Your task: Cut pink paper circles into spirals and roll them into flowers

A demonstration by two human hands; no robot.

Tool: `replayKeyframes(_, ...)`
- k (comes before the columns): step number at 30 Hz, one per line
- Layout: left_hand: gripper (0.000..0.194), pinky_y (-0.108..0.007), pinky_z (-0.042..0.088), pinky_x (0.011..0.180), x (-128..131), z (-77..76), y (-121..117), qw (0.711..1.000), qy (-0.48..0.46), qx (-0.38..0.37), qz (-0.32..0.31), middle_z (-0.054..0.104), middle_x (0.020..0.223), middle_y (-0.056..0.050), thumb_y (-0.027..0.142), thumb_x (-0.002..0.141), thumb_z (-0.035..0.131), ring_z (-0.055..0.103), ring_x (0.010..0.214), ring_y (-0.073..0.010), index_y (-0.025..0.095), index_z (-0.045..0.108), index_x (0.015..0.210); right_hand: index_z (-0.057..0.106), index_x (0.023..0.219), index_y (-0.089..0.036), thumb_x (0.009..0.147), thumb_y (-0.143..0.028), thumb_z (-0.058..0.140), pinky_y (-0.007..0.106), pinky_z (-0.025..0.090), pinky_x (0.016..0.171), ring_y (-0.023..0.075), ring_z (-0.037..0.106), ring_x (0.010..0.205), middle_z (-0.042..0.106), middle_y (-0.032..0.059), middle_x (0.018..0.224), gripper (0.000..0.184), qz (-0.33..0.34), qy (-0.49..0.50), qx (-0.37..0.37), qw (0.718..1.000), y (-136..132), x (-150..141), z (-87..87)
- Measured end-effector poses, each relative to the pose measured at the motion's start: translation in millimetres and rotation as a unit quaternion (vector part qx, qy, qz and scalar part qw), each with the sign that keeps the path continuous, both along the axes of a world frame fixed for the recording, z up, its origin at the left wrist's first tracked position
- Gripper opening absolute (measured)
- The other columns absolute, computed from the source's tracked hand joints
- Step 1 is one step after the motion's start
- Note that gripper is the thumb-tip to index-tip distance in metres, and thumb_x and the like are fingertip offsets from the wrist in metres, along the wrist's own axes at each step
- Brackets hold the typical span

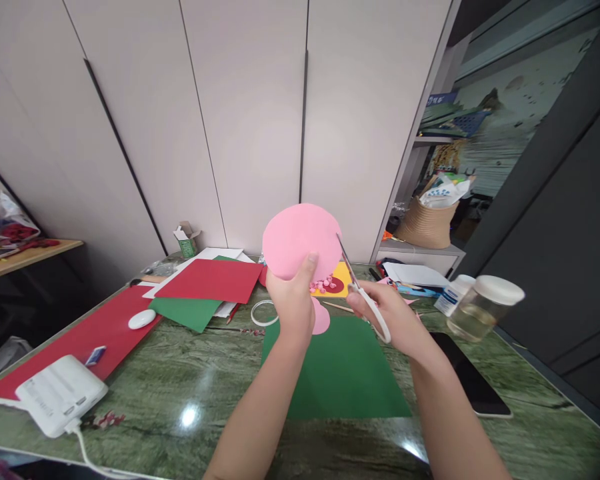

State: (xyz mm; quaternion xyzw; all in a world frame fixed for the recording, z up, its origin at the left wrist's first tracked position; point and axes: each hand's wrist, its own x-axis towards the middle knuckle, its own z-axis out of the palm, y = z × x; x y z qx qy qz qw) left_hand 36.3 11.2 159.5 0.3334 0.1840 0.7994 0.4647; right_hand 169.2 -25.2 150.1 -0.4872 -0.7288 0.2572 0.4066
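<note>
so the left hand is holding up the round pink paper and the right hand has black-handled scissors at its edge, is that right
Almost: in the head view the scissors are white-handled, not black-handled. The left hand holds up the round pink paper and the right hand has them at its edge.

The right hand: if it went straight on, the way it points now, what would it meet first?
Probably the pink paper disc held in the left hand; the scissors in the right hand overlap its right edge, though the exact depth is unclear.
</note>
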Motion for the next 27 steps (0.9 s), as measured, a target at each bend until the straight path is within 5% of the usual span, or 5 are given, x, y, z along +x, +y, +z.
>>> replayKeyframes(27,0.049,-0.033,0.053,0.086,-3.8,-2.9,0.8,0.999,0.034,-0.004,-0.003,0.067,0.11,-0.012,0.026,0.067,0.076,0.064,0.103,-0.0234,0.015,0.06,0.111,0.039,0.063,-0.019,0.083,-0.047,0.049,0.024,0.019,0.05,0.0093,0.026,0.056,0.034,-0.004,0.06,0.037,-0.008,0.0,0.013,1.0,-5.2,-1.4,3.6)
